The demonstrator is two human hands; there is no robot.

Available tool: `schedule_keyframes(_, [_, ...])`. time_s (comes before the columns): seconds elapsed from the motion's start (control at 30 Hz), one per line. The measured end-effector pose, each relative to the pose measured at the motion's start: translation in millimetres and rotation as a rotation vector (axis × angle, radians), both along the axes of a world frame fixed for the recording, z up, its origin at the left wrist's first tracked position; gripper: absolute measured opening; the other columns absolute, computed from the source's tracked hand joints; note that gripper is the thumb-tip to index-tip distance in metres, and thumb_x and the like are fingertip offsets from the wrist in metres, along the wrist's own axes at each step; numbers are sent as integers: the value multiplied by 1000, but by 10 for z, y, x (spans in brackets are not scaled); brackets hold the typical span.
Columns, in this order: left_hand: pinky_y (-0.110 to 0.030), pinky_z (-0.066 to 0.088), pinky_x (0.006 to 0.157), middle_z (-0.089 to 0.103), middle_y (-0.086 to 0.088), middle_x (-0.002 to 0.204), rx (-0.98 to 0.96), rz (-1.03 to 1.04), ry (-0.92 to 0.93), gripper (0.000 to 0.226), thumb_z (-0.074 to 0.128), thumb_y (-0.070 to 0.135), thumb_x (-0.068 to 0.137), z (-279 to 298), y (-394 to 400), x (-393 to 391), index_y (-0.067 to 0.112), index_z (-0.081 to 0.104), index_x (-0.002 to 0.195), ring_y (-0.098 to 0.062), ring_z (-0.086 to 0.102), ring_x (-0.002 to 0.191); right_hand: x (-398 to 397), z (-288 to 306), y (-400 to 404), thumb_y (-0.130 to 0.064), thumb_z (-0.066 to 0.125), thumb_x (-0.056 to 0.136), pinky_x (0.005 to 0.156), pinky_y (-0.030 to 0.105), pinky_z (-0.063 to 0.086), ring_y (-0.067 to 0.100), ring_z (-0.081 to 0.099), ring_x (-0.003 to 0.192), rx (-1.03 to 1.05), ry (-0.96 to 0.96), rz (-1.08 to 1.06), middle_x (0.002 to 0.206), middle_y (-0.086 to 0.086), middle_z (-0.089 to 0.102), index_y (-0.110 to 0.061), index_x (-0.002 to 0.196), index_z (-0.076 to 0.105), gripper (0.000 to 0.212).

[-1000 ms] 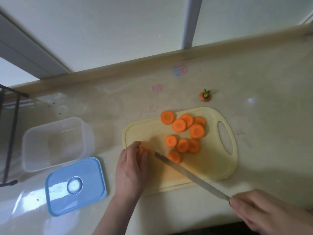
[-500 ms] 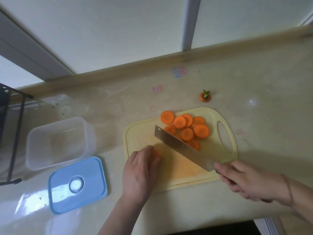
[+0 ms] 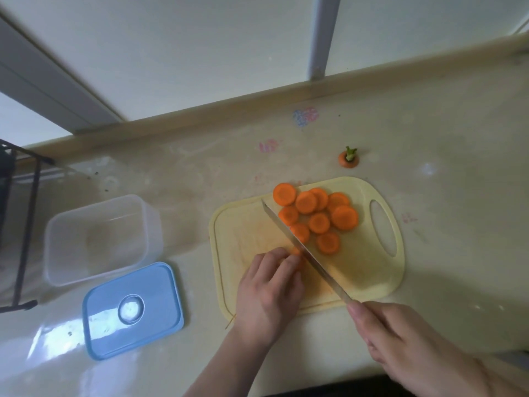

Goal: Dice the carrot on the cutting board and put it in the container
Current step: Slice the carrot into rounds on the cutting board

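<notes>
Left hand: your left hand (image 3: 269, 285) pins the last carrot piece (image 3: 297, 257) on the cutting board (image 3: 357, 270).
Right hand: your right hand (image 3: 400, 336) holds the knife (image 3: 303, 250).
Change: the knife was lifted; now it is down beside your fingers.
Meaning: still slicing rounds (image 3: 317, 213), no dice yet.
Container: the container (image 3: 98, 239) sits open on the table (image 3: 458, 138).
</notes>
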State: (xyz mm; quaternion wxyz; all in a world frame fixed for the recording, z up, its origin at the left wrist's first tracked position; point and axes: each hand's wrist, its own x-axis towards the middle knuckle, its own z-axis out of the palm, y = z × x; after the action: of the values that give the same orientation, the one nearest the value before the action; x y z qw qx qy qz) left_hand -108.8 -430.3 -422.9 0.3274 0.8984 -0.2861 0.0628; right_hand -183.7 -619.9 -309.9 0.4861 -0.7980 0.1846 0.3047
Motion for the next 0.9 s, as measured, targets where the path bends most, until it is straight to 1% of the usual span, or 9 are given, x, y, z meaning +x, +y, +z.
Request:
schedule_keyframes(0.13, [-35,54,77,69,-5,107,-16,17,6,18,64,12,89,3,25,12,9,76,103,-27,64,87,-34,156,35,-68,29,82,53,19,35,7,42,48,-104,56,20,54,3,47,-10,68,43,61])
schedule_keyframes(0.23, [-36,54,77,69,-4,108,-36,22,17,18,67,8,86,6,26,17,9,76,101,-27,65,87,-57,227,47,-64,29,90,65,6,38,1,49,60,-234,82,41,80,5,65,-16,73,51,55])
schedule_keyframes(0.33, [-34,53,78,69,-4,108,-54,18,21,18,70,5,82,18,15,26,8,76,99,-27,65,85,-65,230,55,-65,26,91,66,2,36,0,48,64,-275,107,76,89,3,67,-16,82,55,58])
schedule_keyframes(0.4, [-32,52,79,69,-3,108,-62,14,25,18,72,3,81,23,7,21,7,76,99,-27,64,85,-50,223,91,-70,24,89,65,2,36,3,51,72,-288,113,70,87,3,67,-19,88,60,63])
schedule_keyframes(0.47, [-32,52,81,70,-4,109,-79,9,32,18,72,2,83,27,6,29,6,76,100,-27,64,86,-18,159,117,-80,20,81,62,7,39,11,53,74,-230,84,63,78,3,65,-14,89,60,78])
schedule_keyframes(0.6, [-33,54,82,70,-5,110,-104,8,40,19,71,4,87,21,29,50,4,75,105,-26,66,89,107,-98,136,-70,24,80,59,23,38,8,47,53,-116,-52,26,54,-3,53,-18,61,46,60])
schedule_keyframes(0.7, [-34,54,84,70,-6,112,-86,-39,27,17,73,5,88,4,42,-2,4,76,105,-26,65,92,246,-243,201,-68,23,82,61,29,37,15,49,54,-136,-115,36,51,2,50,-15,60,47,62])
schedule_keyframes(0.83, [-35,54,80,67,-10,103,-85,56,0,18,71,7,85,18,26,17,4,76,102,-28,64,88,315,-276,230,-69,24,82,65,36,43,19,51,54,-91,-141,-8,53,5,52,-16,58,46,63])
schedule_keyframes(0.9, [-35,54,78,66,-9,100,-85,75,-4,20,68,10,86,29,15,33,4,75,103,-27,63,86,268,-216,212,-70,26,81,62,35,42,18,46,51,-81,-141,-18,52,5,51,-16,57,45,63])
